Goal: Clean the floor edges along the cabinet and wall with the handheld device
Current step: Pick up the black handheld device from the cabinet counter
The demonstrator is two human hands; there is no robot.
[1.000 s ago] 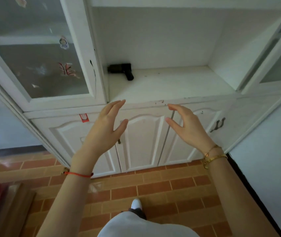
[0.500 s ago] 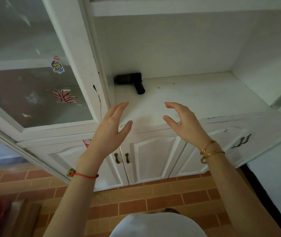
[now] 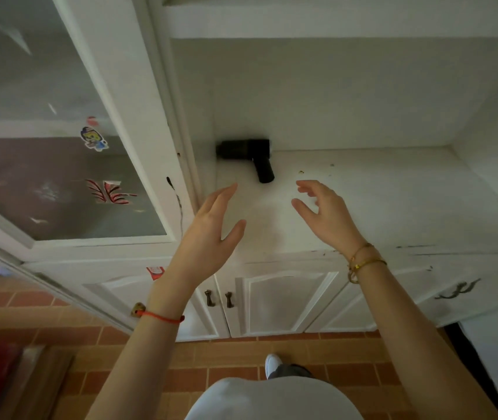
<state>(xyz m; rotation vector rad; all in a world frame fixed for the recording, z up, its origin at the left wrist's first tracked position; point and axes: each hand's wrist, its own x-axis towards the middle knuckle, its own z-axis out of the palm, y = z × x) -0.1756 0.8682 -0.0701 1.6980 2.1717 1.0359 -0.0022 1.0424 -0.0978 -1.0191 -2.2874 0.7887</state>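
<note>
Black handheld device lying at back left corner of cabinet worktop, with left hand and right hand just before it, both open, holding nothing.

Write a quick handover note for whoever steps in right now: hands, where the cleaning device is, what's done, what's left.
Left hand: open, empty, raised in front of the white cabinet's open shelf.
Right hand: open, empty, fingers curled, closest to the device's grip.
Black T-shaped handheld device: lies at the shelf's back left corner, its grip pointing toward the person. Neither hand touches it.
Done: nothing; the device is not yet picked up.
Left: grasp it, then clean the brick-tile floor edges along the cabinet base and the wall.
</note>
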